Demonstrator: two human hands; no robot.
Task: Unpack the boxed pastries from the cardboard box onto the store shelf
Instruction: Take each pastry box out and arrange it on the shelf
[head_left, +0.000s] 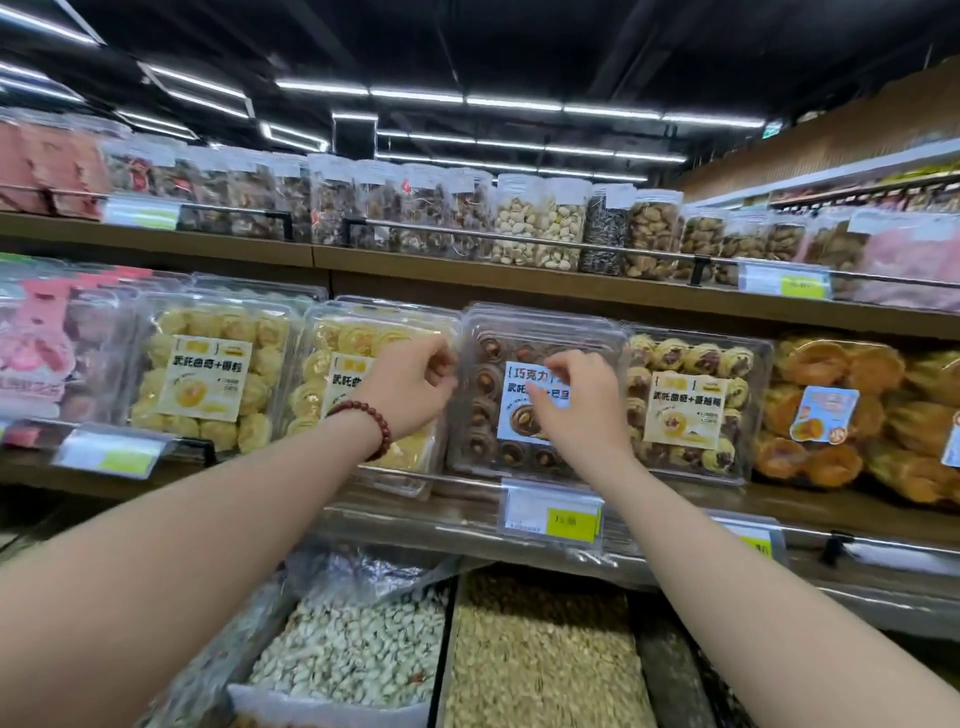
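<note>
Steadying the box (483, 415) upright on the shelf (831, 512), my left grip (410, 384) pinches its left edge. My right grip (582, 400) sets bent fingertips on the lid; I cannot tell whether it holds anything. If I let go before the box sits back, it could tip forward into the bins (363, 649) below.

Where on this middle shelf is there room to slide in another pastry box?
Hardly any: the pastry boxes stand edge to edge. Only the thin dark gap between their tops and the upper shelf is free.
</note>
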